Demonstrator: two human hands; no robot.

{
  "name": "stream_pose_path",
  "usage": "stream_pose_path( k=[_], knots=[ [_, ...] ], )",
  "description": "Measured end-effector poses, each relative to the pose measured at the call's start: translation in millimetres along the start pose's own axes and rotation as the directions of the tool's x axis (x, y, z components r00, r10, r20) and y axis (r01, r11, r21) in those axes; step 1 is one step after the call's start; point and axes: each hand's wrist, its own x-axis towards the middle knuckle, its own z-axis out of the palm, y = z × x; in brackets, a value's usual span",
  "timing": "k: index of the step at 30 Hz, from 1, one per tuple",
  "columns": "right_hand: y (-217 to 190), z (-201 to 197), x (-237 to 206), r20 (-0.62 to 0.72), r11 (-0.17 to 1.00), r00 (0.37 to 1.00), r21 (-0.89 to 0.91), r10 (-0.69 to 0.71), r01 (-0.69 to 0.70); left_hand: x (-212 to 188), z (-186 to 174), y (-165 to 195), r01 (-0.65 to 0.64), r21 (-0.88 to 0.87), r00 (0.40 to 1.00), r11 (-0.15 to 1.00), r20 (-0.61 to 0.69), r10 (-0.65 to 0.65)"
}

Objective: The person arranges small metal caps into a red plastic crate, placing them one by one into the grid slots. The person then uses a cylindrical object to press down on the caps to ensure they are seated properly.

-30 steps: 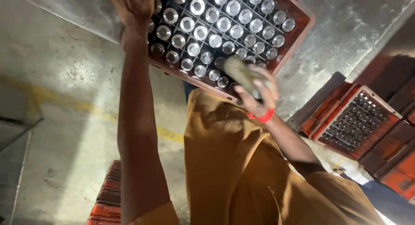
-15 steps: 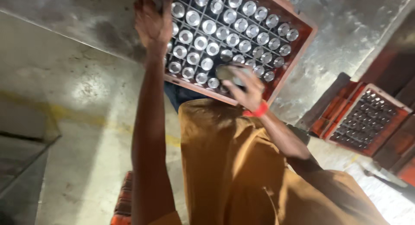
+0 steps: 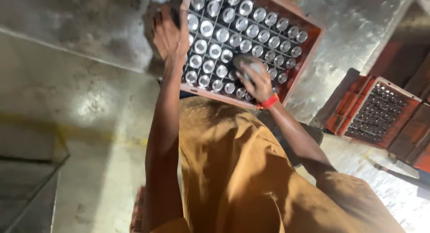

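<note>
Right hand (image 3: 255, 80) gripped a glass bottle (image 3: 246, 62), seemingly slotting it into the red plastic crate of bottles (image 3: 309, 45); left hand (image 3: 170, 36) clasped the crate's edge. Free cell needed next.

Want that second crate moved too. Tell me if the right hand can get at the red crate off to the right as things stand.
Probably not: the right hand grips a bottle over the near crate; the far red crate lies well aside.

My right hand (image 3: 256, 80) hides most of the bottle (image 3: 245, 62) it holds; the crate's (image 3: 309, 49) top edge is cut off.
</note>
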Motion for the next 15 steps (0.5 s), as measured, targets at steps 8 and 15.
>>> stream_pose_path(
  k=[8,15],
  knots=[
    [12.9,-7.7,-21.6,-0.281,0.997,0.959,-0.07,-0.034,0.015,0.1,1.7,1.1,-0.016,0.071,0.999,0.997,-0.051,0.019],
    [35.2,6.0,15.0,-0.296,0.999,0.955,-0.038,-0.032,0.022,0.5,-3.1,5.9,0.083,0.024,0.995,0.996,0.053,-0.084]
  ],
)
